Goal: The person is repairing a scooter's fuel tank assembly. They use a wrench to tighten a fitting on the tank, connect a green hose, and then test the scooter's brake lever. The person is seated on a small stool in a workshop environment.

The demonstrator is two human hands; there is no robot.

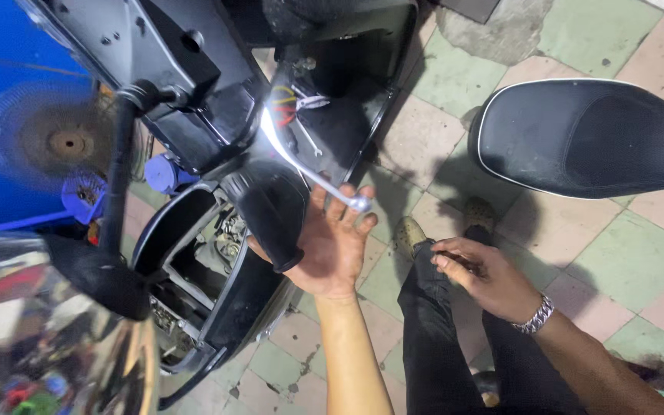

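The scooter's panels are already off; the left hand point(332, 246) lies open under the grip point(270, 211) and brake lever point(309, 165), not clamped, while the right hand point(486, 277) rests loosely curled and empty on the knee.

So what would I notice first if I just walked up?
Probably the left hand in the middle, open under a scooter's black grip and shiny brake lever. Then the big black seat, lying off the scooter on the tiled floor at upper right.

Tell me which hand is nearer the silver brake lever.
Left. The left hand is open under the black grip, its fingers touching the brake lever near its tip; the right hand rests apart, lower right, by the trouser leg.
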